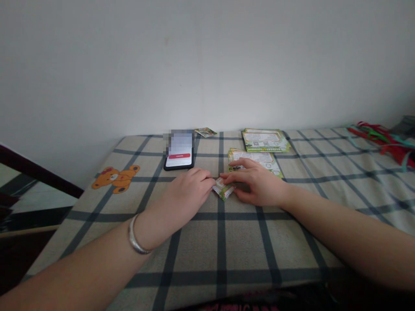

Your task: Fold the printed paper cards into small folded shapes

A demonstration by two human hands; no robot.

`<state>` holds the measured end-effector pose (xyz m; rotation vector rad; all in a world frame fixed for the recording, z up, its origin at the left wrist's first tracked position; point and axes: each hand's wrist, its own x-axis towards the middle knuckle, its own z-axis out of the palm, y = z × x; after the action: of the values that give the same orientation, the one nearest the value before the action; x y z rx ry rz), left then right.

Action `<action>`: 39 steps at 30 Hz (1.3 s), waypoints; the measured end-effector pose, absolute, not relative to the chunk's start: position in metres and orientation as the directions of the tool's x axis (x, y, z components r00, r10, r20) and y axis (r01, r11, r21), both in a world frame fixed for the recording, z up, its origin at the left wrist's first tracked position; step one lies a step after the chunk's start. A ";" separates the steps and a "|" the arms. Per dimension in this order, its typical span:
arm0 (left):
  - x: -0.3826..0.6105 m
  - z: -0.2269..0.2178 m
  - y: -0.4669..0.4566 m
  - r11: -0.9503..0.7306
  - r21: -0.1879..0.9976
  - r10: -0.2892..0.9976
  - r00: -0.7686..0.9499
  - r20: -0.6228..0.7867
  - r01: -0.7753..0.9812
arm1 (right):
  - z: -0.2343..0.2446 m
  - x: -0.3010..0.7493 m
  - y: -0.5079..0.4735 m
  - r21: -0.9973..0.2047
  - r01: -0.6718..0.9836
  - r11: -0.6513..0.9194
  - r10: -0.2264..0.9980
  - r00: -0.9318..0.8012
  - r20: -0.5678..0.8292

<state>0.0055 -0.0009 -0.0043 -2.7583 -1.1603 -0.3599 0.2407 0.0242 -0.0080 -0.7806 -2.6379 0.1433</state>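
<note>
A small folded paper [223,191], green and white with print, lies on the checked tablecloth between my hands. My left hand [189,190], a silver bangle on its wrist, is closed with its fingertips at the paper's left corner. From the other side my right hand [259,183] holds the paper's right and upper edges between thumb and fingers, the fingers slightly apart. Just behind the right hand, and partly covered by it, lies a stack of printed flyers [274,163] in the same colours.
A second flyer stack [266,140] lies farther back, near the wall. A phone [180,162] with a lit screen lies left of centre, beside another folded paper [205,132]. An orange bear cutout [118,178] is at left. Red and green ribbons [382,136] lie far right.
</note>
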 end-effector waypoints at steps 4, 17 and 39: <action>0.005 -0.005 -0.001 -0.693 -0.032 0.685 0.672 0.281 0.720 | -0.012 0.244 0.029 -0.150 0.451 0.880 0.474 -0.808 0.350; 0.006 -0.006 -0.003 -0.677 -0.009 0.707 0.654 0.270 0.736 | -0.008 0.240 0.025 -0.014 0.303 0.953 0.280 -0.863 0.420; 0.004 -0.006 0.004 -0.758 -0.026 0.614 0.726 0.311 0.652 | -0.004 0.231 0.014 0.107 0.346 0.932 0.303 -0.906 0.295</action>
<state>0.0041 0.0038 -0.0060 -2.7930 -1.0294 -0.4325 0.2311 0.0143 -0.0041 -0.4821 -2.8145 -0.2277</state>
